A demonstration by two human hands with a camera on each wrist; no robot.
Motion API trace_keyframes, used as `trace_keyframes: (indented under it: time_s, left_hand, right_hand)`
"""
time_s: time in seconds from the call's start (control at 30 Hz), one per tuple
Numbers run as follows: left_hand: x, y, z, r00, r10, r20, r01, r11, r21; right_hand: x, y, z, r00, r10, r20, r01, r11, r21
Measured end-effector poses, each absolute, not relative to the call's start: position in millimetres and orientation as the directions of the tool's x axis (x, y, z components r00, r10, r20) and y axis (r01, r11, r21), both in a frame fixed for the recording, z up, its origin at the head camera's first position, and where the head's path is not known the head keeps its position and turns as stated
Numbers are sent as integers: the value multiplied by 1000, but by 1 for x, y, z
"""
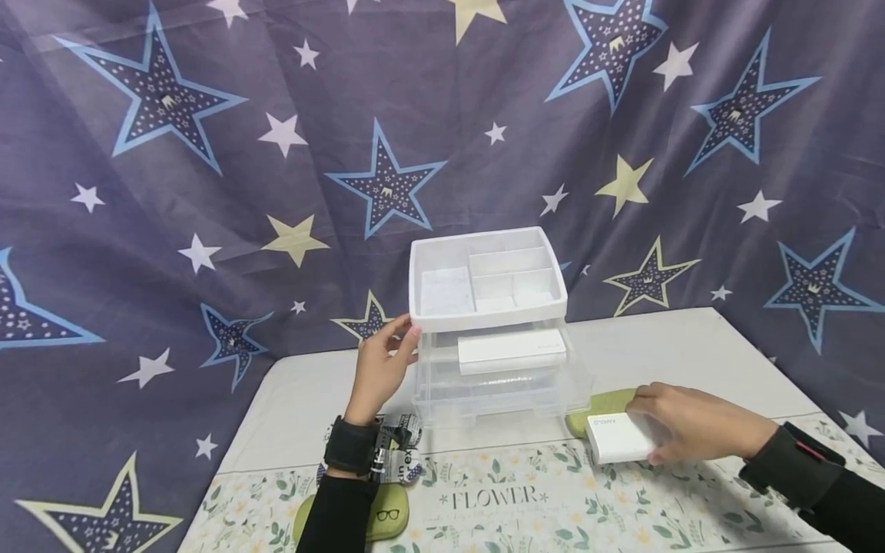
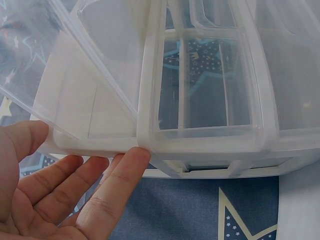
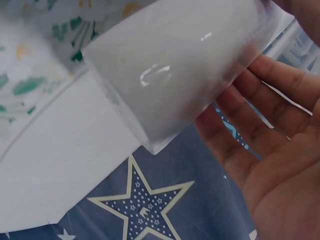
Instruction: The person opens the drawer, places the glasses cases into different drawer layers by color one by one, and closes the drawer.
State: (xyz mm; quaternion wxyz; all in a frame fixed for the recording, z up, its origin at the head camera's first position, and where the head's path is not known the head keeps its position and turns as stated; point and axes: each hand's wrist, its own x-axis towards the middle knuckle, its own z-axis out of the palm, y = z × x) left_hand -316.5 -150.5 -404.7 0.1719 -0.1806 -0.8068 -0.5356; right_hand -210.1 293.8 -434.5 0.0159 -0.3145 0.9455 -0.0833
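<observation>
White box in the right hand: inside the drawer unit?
No, the right hand holds the white box outside the drawer unit.

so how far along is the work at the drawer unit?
Looks done: one white box appears set in the drawer unit, below the top tray.
In hand: the right hand holds a second white box outside it; the left hand touches the tray's corner.
Probably left: placing that box, then maybe the patterned bundle, near green case and far green case, all outside the unit.
</observation>
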Motion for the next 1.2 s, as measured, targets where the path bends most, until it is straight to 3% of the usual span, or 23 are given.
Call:
trace_keyframes:
  time_s: [0.2,0.67,0.97,1.2]
  left_hand:
    - [-300,-146,-388,-868,121,481,491,353,796]
    - [-302,-147,-389,-871,111,478,485,347,803]
    - [-301,-146,-390,-872,107,478,482,356,800]
    - [-322,-152,-411,-871,103,480,483,362,797]
  right_hand:
    - [-217,302,-420,-796,-601,75,-604,780,-164]
    - [-234,321,-374,-768,-592,243,-615,788,-22]
    - [-243,318,-340,-765,-583,272,-596,802,40]
    - [-251,308,-319,-759,-598,256,-601,796,76]
